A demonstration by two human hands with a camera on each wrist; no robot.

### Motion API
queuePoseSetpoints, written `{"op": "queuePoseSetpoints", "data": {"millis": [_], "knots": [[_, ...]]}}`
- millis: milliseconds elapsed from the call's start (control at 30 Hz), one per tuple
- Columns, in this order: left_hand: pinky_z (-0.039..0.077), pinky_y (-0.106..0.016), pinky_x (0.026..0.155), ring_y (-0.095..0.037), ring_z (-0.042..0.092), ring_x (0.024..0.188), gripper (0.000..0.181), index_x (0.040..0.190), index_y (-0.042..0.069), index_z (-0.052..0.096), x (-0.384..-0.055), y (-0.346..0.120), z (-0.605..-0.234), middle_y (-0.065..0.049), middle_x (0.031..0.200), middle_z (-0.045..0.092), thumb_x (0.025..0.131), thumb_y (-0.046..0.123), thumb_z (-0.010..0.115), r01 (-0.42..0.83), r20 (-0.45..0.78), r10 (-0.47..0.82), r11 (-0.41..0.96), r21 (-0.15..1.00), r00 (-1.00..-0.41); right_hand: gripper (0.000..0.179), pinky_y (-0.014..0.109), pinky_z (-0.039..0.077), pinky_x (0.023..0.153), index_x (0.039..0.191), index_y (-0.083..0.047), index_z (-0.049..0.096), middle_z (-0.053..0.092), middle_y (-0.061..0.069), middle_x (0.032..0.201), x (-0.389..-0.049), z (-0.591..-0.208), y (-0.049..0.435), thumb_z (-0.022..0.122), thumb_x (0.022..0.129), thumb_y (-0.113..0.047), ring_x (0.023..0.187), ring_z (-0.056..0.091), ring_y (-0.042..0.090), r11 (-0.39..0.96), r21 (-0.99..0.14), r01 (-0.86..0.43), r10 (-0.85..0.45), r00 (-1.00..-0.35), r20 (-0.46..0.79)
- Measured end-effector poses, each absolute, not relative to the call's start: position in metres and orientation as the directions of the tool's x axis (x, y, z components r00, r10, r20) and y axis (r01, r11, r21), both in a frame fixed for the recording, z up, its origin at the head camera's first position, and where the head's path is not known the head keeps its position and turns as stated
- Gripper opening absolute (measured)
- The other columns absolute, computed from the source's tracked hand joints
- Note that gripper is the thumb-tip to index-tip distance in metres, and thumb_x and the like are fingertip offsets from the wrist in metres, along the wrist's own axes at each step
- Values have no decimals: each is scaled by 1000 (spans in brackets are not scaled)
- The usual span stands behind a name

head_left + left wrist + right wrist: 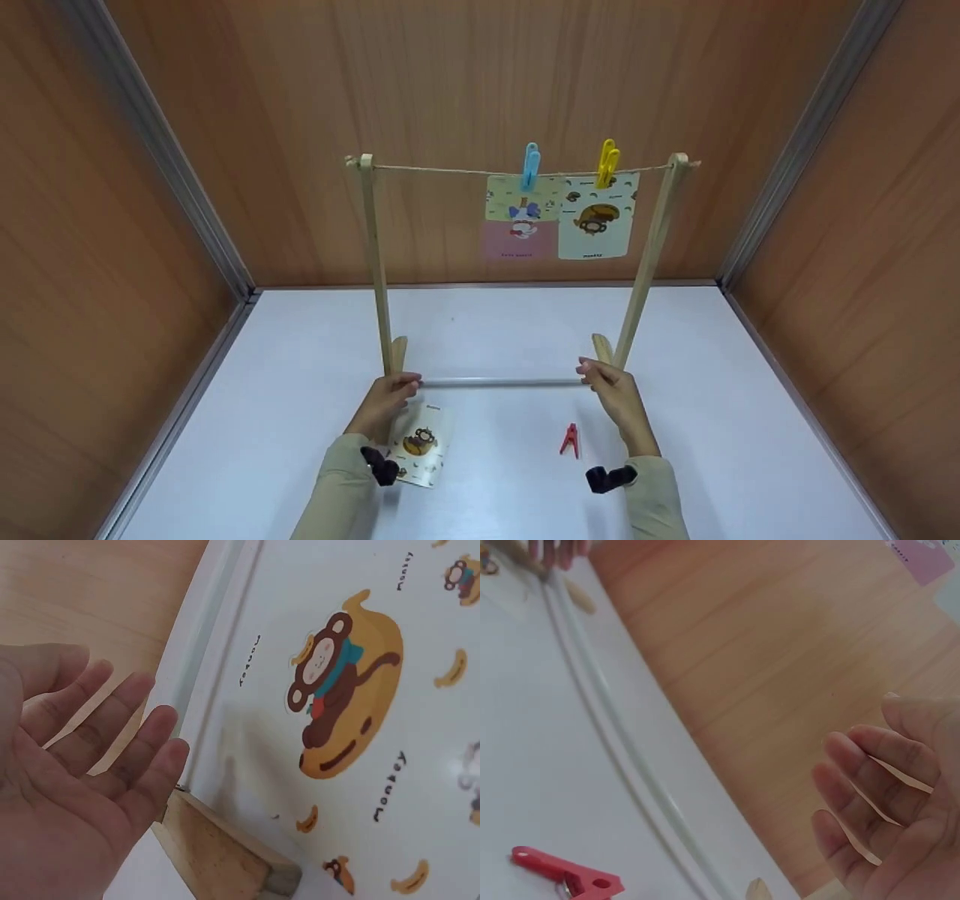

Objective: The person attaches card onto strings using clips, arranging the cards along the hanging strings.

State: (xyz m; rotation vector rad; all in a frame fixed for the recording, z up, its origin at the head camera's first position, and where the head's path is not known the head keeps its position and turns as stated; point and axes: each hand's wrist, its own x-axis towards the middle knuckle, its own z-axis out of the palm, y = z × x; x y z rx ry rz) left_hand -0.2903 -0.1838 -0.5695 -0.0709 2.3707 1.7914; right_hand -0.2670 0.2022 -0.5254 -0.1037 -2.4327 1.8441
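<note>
A wooden stand (651, 266) carries a string (442, 170) between its two posts. My left hand (388, 403) is at the foot of the left post, its fingers loosely bent around nothing in the left wrist view. Beside it a monkey card (435, 459) lies on the table. My right hand (613, 391) is by the foot of the right post; the right wrist view shows its fingers relaxed and its palm bare. A red clothespin (570, 439) lies to the left of the right forearm. Between the hands runs a pale rod (502, 382), joining the posts low down.
On the string, a blue clothespin (531, 166) holds a green-and-pink card (517, 244), and a yellow clothespin (607, 163) holds another monkey card (600, 244) to its right. Wood-grain panels (465, 82) enclose the white table (502, 495) at the back and both sides.
</note>
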Motion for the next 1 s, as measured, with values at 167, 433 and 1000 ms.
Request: {"op": "queuePoseSetpoints", "data": {"millis": [167,433,1000], "knots": [[44,-51,101,-34,55,120,34,126,-3,57,-287,-185,-574,-18,125,61,98,15,54,-153,-181,78,280,948,-980,34,22,47,81,120,-3,66,70,12,108,-264,-539,204,59,96,-26,89,61,9,279,-960,33,122,-993,1],[45,-49,100,-33,53,122,33,127,-1,57,-285,-188,-580,-18,126,60,98,14,53,-157,-190,72,325,933,-979,43,25,46,82,121,0,64,68,11,109,-254,-560,207,61,94,-33,92,61,12,323,-942,89,134,-990,-48],[45,-49,99,-30,56,114,32,125,4,60,-280,-188,-582,-13,119,62,94,11,60,-73,-151,128,475,877,-980,41,22,50,72,120,2,64,69,10,100,-233,-594,208,64,93,-30,86,60,12,326,-932,159,170,-979,-108]]}}
